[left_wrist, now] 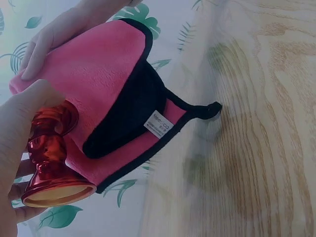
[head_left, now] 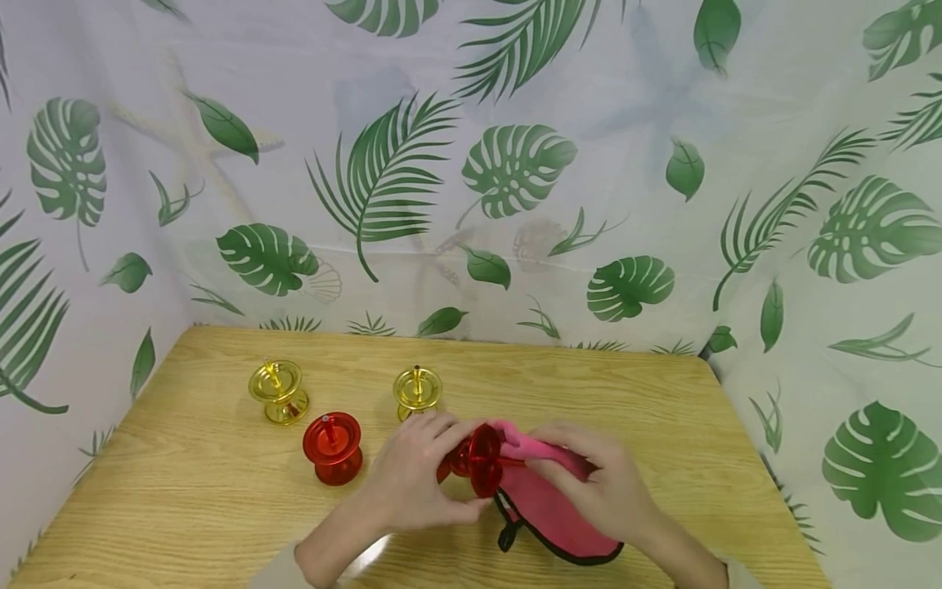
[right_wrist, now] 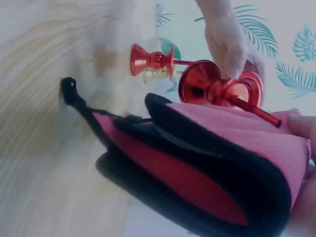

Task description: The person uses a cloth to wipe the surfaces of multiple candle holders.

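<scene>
My left hand grips a shiny red candle holder by its stem and base, tipped on its side so its cup and central rod point right. My right hand holds a pink cloth with black edging, folded over and bunched up beside the rod. In the left wrist view, the holder's flared base faces the camera, and a white label shows on the cloth. The right wrist view has the rod lying along the cloth's pink face, near the right fingers.
A second red candle holder stands upright left of my left hand. Two gold candle holders, one at the back left and one at the back middle, stand on the wooden table. Leaf-patterned curtains rise behind.
</scene>
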Demonstrator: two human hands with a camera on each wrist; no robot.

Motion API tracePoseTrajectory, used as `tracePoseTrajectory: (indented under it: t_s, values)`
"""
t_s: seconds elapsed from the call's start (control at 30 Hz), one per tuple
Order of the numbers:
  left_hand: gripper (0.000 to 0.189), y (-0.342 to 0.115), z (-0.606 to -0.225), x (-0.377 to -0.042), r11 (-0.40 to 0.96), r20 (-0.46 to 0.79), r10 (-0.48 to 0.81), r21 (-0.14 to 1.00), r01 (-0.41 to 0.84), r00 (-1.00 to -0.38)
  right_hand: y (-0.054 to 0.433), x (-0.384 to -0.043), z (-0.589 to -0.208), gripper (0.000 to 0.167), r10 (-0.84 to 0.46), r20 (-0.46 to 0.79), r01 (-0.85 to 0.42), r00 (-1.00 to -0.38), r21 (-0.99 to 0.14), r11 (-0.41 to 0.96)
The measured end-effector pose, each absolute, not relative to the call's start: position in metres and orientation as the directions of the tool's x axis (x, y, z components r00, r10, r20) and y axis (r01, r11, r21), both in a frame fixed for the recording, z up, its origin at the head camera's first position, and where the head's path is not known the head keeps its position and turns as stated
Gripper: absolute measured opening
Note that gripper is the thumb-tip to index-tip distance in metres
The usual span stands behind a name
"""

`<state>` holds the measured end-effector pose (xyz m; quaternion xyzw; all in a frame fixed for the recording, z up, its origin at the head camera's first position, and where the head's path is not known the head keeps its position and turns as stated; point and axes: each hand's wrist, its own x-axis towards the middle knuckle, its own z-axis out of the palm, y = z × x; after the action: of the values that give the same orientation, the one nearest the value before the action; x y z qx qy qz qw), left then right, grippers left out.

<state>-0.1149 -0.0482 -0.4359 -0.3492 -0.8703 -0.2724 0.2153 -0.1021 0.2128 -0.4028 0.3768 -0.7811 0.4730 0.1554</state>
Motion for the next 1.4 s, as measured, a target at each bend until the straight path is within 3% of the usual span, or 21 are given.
tracePoseTrajectory:
  t_s: [0.13,0.27,0.37,0.53,0.63,0.77,1.0,1.07,1.3,1.4]
  values:
    - [0.082,-0.05,-0.436,-0.115,0.602,0.544,0.454,0.398,0.693,-0.706,0.222,-0.1,-0.4,0.038,-0.352,0.612,-0.705,-0.708,-0.644,0.298]
    - [0.077,-0.05,-0.436,-0.116,0.589,0.508,0.406,0.491,0.642,-0.76,0.228,-0.1,-0.401,0.044,-0.293,0.662,-0.723,-0.69,-0.622,0.299]
    - [0.072,-0.048,-0.435,-0.116,0.578,0.459,0.37,0.566,0.587,-0.808,0.227,-0.101,-0.405,0.043,-0.301,0.709,-0.768,-0.638,-0.555,0.32]
    - [0.067,-0.043,-0.431,-0.115,0.536,0.409,0.332,0.66,0.527,-0.85,0.216,-0.102,-0.416,0.013,-0.347,0.757,-0.819,-0.554,-0.422,0.389]
    - [0.067,-0.039,-0.431,-0.115,0.512,0.417,0.325,0.677,0.529,-0.849,0.207,-0.103,-0.421,0.027,-0.358,0.792,-0.844,-0.495,-0.34,0.415]
    - [0.069,-0.035,-0.434,-0.114,0.515,0.403,0.325,0.683,0.517,-0.856,0.197,-0.103,-0.425,0.029,-0.346,0.826,-0.85,-0.444,-0.265,0.456]
    - [0.069,-0.035,-0.437,-0.112,0.499,0.361,0.389,0.691,0.523,-0.848,0.196,-0.101,-0.427,0.033,-0.315,0.799,-0.804,-0.512,-0.316,0.504]
    - [0.067,-0.036,-0.439,-0.112,0.482,0.347,0.416,0.7,0.527,-0.841,0.197,-0.1,-0.426,0.021,-0.319,0.787,-0.793,-0.527,-0.321,0.518]
    - [0.067,-0.04,-0.44,-0.111,0.46,0.327,0.421,0.727,0.51,-0.846,0.2,-0.098,-0.424,0.018,-0.352,0.711,-0.757,-0.609,-0.39,0.524]
    - [0.067,-0.039,-0.44,-0.111,0.491,0.349,0.401,0.698,0.52,-0.847,0.199,-0.096,-0.421,0.031,-0.373,0.669,-0.735,-0.642,-0.401,0.546]
